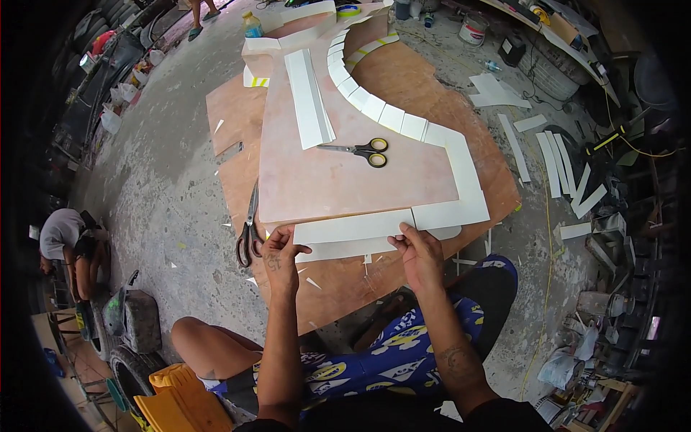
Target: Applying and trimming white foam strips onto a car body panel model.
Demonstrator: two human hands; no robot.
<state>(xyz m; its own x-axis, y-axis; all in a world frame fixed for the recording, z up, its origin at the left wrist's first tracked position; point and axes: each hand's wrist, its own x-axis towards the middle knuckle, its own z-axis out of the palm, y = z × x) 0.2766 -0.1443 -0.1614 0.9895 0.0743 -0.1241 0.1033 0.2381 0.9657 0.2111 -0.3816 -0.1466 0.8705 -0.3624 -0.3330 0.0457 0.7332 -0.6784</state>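
Observation:
A long white card strip (353, 227) lies along the near edge of a pinkish shaped panel (353, 180). At its left end, my left hand (281, 252) pinches the strip between thumb and fingers. My right hand (419, 253) grips its right part near the seam with the white card border (468, 176). Below the strip shows another white piece (338, 250), partly covered. Short white card segments (373, 107) line the panel's curved edge. Small scissors (368, 150) with black and yellow handles lie on the panel, beside a stack of white strips (309, 101).
Large scissors (249, 234) lie left of my left hand on a brown plywood sheet (324, 288). Loose white strips (558, 164) are on the concrete floor to the right. Another person (68, 241) bends down at the left. A bottle (252, 25) stands at the panel's far end.

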